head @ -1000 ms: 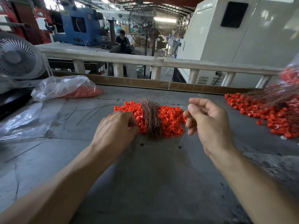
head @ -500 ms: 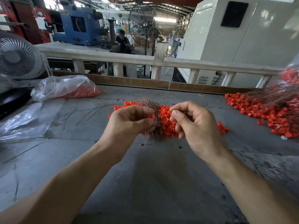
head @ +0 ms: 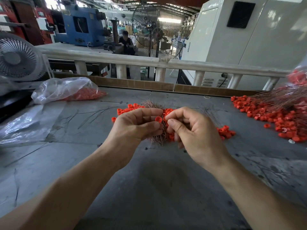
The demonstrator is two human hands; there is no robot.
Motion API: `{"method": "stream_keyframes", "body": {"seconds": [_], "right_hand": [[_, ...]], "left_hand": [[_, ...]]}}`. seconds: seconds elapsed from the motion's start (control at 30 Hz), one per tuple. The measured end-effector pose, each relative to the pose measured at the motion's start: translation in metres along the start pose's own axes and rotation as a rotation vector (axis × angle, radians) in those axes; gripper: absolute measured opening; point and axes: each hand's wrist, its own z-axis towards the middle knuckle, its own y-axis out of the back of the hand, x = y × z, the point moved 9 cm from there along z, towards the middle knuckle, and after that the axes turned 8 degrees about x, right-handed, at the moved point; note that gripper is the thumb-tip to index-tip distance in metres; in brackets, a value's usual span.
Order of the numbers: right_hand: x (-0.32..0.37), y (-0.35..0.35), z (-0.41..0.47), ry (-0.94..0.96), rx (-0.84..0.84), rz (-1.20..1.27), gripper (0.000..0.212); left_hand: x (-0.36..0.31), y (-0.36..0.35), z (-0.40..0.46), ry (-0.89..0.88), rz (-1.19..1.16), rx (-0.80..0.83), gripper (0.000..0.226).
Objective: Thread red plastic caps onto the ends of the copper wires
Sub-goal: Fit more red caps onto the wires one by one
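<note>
My left hand (head: 137,124) pinches a single red cap (head: 158,119) between thumb and forefinger, just above the table. My right hand (head: 192,130) is close beside it, thumb and forefinger pinched together at the cap; the thin wire it holds is too fine to make out. Behind and under both hands lies a bundle of copper wires (head: 152,104) across a pile of loose red caps (head: 131,108), which spills out to the right (head: 226,130) of my right hand.
A second heap of red caps (head: 269,113) with long copper wires (head: 282,98) lies at the right. A clear plastic bag of caps (head: 66,90) sits at the back left, a fan (head: 16,58) beyond it. Flat plastic sheet (head: 25,123) covers the left table.
My left hand lifted off the cap pile with one cap in its fingertips. My right hand moved left to meet it, and both now sit together over the wire bundle.
</note>
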Motion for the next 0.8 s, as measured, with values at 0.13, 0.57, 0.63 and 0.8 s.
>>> {"method": "stream_keyframes", "body": {"seconds": [0.13, 0.57, 0.63, 0.8], "right_hand": [[0.0000, -0.0028, -0.0010, -0.004, 0.014, -0.018, 0.012], [0.0031, 0.0032, -0.0033, -0.014, -0.037, -0.134, 0.011], [0.0040, 0.0031, -0.0034, -0.011, -0.039, -0.141, 0.011], [0.0048, 0.0027, -0.0034, -0.015, -0.043, -0.146, 0.011]], "left_hand": [[0.0009, 0.0011, -0.0007, -0.011, 0.087, -0.010, 0.032], [0.0000, -0.0012, -0.0017, -0.040, 0.124, 0.000, 0.019], [-0.0014, -0.0014, -0.0018, -0.056, 0.139, -0.006, 0.019], [-0.0042, -0.0015, -0.0013, -0.101, 0.181, -0.013, 0.017]]}}
